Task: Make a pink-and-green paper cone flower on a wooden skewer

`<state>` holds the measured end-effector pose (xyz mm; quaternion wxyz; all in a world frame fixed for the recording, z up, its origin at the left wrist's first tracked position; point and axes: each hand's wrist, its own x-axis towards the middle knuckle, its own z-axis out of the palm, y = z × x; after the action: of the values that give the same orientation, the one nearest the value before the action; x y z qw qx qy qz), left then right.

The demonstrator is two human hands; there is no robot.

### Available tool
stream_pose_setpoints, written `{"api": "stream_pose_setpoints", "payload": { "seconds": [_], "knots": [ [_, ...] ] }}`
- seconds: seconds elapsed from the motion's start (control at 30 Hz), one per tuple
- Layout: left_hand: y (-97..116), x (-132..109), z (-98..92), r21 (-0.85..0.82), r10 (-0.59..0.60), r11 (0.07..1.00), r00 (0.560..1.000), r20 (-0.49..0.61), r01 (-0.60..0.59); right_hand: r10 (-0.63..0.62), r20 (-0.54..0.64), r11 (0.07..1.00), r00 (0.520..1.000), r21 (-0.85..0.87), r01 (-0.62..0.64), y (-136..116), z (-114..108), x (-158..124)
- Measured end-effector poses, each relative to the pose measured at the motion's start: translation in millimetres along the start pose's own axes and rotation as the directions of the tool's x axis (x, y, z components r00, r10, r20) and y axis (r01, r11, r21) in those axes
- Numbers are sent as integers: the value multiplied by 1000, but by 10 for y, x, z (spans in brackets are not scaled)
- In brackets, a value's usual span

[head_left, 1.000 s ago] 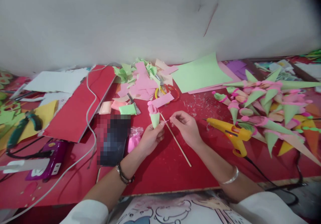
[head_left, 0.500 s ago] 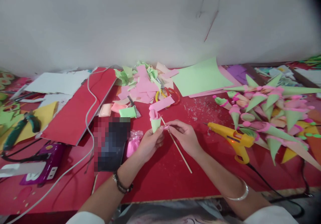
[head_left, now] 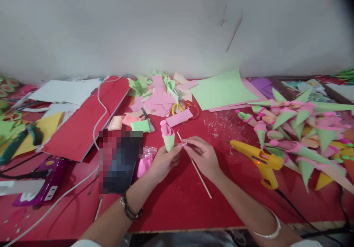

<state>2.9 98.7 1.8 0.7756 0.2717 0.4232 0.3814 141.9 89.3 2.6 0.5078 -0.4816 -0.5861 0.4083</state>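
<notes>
My left hand (head_left: pixel 163 164) is closed around the lower end of a small green paper cone (head_left: pixel 169 142). Rolled pink paper (head_left: pixel 167 129) stands up out of the cone, with a pink ball at its top left. My right hand (head_left: pixel 204 156) pinches a small piece of pink clay (head_left: pixel 184 144) between thumb and fingers, close to my left thumb tip. A thin wooden stick (head_left: pixel 202 182) lies slantwise on the red table, partly hidden under the right fingers. Beside my left hand sits a bag of pink clay (head_left: pixel 145 163).
A yellow glue gun (head_left: pixel 257 158) with a lit orange light lies right of my hands, before a pile of paper cones (head_left: pixel 301 129). Clay packs (head_left: pixel 140 126), scissors (head_left: pixel 195 109), paper scraps (head_left: pixel 157 99) and green sheets (head_left: pixel 224 90) lie behind. Pliers (head_left: pixel 16 143) and a white cable (head_left: pixel 66 193) are left.
The view has shifted slightly. The cone has moved a little to the left in my left hand's hold, and the right fingers still pinch the pink clay near the left thumb.
</notes>
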Motion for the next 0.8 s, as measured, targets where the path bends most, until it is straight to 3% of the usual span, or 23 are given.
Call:
{"api": "stream_pose_setpoints", "payload": {
  "seconds": [0.23,0.57,0.67,0.8],
  "knots": [
    [0,-11,37,31,58,998,998,21,-59,-100,-63,994,993,-50,97,-7,6,1],
    [-17,19,31,69,155,985,988,23,-156,-374,-44,901,927,-256,351,-90,-4,-24],
    [-27,31,16,71,162,984,987,16,-163,-366,-102,910,925,-249,333,-103,-21,-18],
    [-34,46,2,63,175,983,985,9,-175,-261,-198,960,945,-156,232,-73,-34,6]
  ]
}}
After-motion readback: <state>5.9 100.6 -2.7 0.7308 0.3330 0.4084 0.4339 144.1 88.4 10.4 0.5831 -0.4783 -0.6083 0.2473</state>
